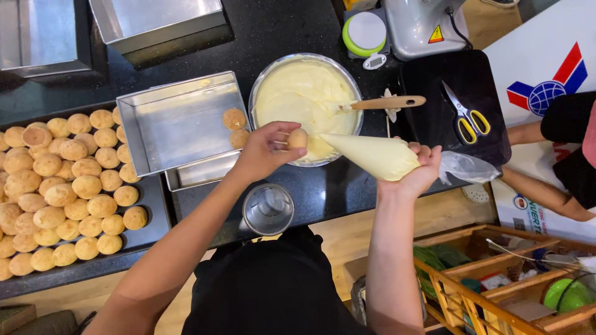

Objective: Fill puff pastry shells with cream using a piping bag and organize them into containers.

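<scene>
My left hand [264, 150] holds a small round cream puff [297, 138] over the counter's front edge. My right hand [420, 169] grips the wide end of a piping bag [372, 154] full of pale cream, its tip touching the puff. Behind them stands a metal bowl of cream [304, 93] with a wooden-handled spatula [385, 103] resting in it. A square metal tray [177, 124] to the left holds two puffs [234, 118] at its right edge. A black tray [149, 205] at far left carries several unfilled puffs [62, 186].
An empty metal cup [268, 209] stands by the counter edge. Scissors [465, 115] lie on a black board [459, 87] at right, near a scale [364, 32] and a mixer base [425, 25]. Another person's arms [546, 192] reach in at right. Wooden crates [496, 279] sit below.
</scene>
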